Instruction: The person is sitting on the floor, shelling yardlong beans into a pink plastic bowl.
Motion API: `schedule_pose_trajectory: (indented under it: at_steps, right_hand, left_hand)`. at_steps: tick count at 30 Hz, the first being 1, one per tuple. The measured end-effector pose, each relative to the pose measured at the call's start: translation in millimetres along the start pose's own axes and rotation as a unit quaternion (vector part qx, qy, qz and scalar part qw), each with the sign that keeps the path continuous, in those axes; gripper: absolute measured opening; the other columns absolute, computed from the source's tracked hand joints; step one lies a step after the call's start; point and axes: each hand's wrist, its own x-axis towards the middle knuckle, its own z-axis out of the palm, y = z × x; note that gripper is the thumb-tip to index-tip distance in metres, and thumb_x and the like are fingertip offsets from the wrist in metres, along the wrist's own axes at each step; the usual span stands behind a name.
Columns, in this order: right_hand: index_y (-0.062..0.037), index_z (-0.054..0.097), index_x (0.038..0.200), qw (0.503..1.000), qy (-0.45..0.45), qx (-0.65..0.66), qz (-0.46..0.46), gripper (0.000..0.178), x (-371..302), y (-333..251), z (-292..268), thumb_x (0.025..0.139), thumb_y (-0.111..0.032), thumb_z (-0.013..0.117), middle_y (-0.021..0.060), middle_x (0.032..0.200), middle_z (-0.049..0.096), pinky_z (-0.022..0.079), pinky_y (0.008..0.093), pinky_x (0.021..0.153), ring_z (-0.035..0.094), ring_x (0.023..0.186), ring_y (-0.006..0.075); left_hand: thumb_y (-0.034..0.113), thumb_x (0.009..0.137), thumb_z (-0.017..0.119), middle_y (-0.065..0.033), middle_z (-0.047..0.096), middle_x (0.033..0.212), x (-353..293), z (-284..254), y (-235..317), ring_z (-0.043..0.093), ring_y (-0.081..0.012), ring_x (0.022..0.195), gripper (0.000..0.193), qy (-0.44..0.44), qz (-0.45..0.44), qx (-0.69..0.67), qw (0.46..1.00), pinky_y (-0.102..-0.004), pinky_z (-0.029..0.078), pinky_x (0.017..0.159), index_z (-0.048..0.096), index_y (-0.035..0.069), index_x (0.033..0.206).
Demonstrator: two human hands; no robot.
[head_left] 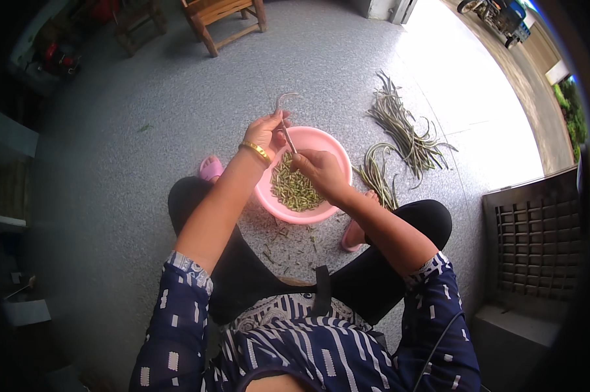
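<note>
**A two-sided grip**

Pink plastic basin [329, 141] ahead; whole long beans [409, 140] heaped at its 2 o'clock, cut pieces [296, 189] inside. Risk: spillage if the grip drifts past the rim. Left hand [267, 132], at 11, fingers curled, and right hand [321, 171], near centre, aimed at 10, both pinch a bean strand [288, 138].

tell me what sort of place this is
Probably a home's front room or porch, open to a road: a wooden chair on speckled floor, a pink basin of cut green pieces, and a vehicle outside.
</note>
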Motion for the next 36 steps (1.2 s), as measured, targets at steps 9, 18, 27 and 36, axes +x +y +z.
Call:
schedule_pose_trajectory:
  at_steps: [9,18,27,36]
  right_hand:
    - [-0.0035,0.051,0.073,0.986,-0.099,0.134,-0.027,0.011,-17.8,-15.5,10.4,0.077,-0.011,0.046,0.0017,0.057,0.047,0.038,0.0251,0.047,0.048,0.052,0.0125]
    - [-0.0066,0.047,0.066,0.93,-0.03,0.314,0.186,0.029,0.6,-7.9,-2.0,0.085,-0.028,0.041,-0.0032,0.054,0.037,0.024,0.0199,0.037,0.032,0.041,0.0052]
    - [-0.0003,0.054,0.081,0.989,-0.036,-0.112,-0.09,0.017,2.4,-6.4,-0.1,0.081,-0.017,0.049,0.0083,0.066,0.054,0.04,0.0282,0.06,0.053,0.063,0.0185]
    - [-0.0064,0.046,0.068,0.898,-0.124,0.381,0.181,0.014,-8.3,-0.4,4.7,0.074,-0.013,0.036,-0.0018,0.055,0.038,0.023,0.0199,0.038,0.033,0.043,0.0053]
  left_hand:
    - [0.02,0.083,0.049,0.0028,0.051,0.069,13.9,-13.0,-2.8,0.039,-0.002,0.049,0.013,0.052,-0.029,-0.021,0.998,-0.0143,0.037,0.043,0.055,0.009,0.088]
    - [0.019,0.082,0.05,0.0005,0.052,0.071,4.6,-5.3,-9.9,0.041,-0.0031,0.049,0.014,-0.027,0.005,0.012,1.0,-0.0143,0.036,0.044,0.054,0.007,0.089]
    - [0.016,0.082,0.049,0.0004,0.051,0.069,13.4,-14.9,-14.2,0.041,-0.0026,0.05,0.013,-0.036,-0.042,0.025,0.998,-0.0144,0.036,0.045,0.054,0.007,0.09]
    - [0.019,0.083,0.049,0.0018,0.051,0.069,9.6,-11.0,-10.1,0.039,-0.0031,0.049,0.013,-0.001,-0.026,-0.019,0.999,-0.0171,0.035,0.046,0.054,0.009,0.089]
